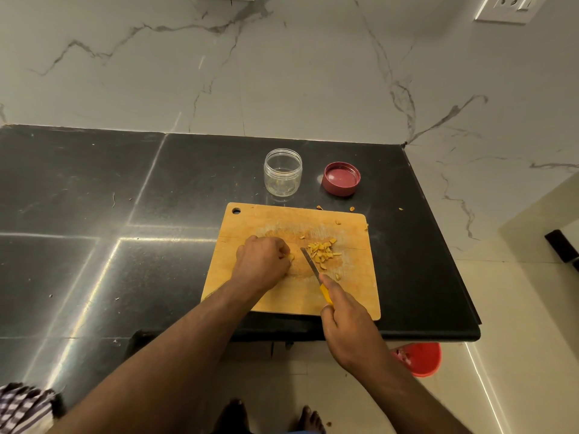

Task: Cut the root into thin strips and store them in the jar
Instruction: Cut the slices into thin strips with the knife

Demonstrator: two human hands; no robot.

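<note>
Black counter point(156, 189), wood board point(247, 296) | left hand point(261, 263) pinches root point(290, 256) stub | right hand point(343, 321) wrapped round knife point(310, 264) | strips point(321, 252) piled beside blade | still slicing, next cut wants fingertips tucked | jar point(283, 172) open, looks empty

- A single head-worn wide-angle camera looks forward and steeply down from a standing person's height over the near edge of a black countertop point(94, 189).
- It faces a marble-patterned wall point(282, 73) along the counter's far edge; wide-lens curvature bows the counter's edges.
- The wooden cutting board point(266, 220), near the counter's right edge and close to its near edge, sits mid-frame at arm's length.
- The left hand point(261, 263) and right hand point(344, 317) reach in from the bottom edge, forearms filling the lower frame.
- Past the near edge, pale floor tiles, bare feet and what appears to be a red bucket point(421, 358) show below.
- No second view is provided.
</note>
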